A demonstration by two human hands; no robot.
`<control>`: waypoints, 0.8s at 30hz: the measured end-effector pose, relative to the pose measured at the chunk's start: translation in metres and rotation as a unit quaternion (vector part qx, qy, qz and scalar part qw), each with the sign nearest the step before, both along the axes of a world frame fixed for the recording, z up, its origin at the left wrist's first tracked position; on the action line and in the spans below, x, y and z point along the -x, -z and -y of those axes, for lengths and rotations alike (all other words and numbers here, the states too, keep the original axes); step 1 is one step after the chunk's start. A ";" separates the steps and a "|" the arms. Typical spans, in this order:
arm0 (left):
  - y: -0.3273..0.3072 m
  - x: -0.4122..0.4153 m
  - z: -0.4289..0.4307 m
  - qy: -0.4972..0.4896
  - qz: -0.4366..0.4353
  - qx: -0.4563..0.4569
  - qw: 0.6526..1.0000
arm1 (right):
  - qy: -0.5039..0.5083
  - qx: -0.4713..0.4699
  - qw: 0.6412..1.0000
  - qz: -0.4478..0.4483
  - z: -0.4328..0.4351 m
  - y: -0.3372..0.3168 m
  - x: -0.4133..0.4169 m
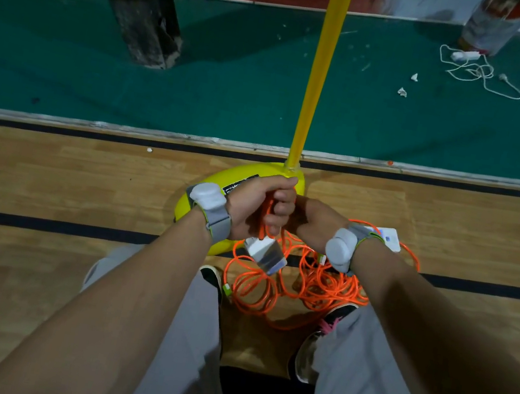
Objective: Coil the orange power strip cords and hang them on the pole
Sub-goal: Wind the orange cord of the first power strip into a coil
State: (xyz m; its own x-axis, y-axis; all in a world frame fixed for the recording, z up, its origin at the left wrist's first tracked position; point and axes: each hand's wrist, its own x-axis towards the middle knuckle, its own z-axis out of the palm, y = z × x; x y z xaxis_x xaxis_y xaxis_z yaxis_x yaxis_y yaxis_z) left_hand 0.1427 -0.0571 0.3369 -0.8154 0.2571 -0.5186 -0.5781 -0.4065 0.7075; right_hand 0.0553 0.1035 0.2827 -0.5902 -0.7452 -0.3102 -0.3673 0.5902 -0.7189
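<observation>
Head view. Gripping a bunch of thin orange power-strip cord (270, 289) in the clenched left hand (261, 204), raised at 6 o'clock of the tall yellow pole (319, 68), probably so the loops hang evenly. Closing in from 3 o'clock with the right hand (313, 222); fingers hidden, so cannot tell whether grasping. Dangling beneath, a white rectangular plastic socket block (264, 251). Heaped loose at 5 o'clock on the wooden floor (46, 180), most of the cord. Not yet hung.
</observation>
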 end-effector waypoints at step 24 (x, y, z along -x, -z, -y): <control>0.003 0.011 0.017 -0.146 -0.070 -0.139 0.977 | 0.099 -0.026 0.993 0.067 0.008 -0.002 -0.001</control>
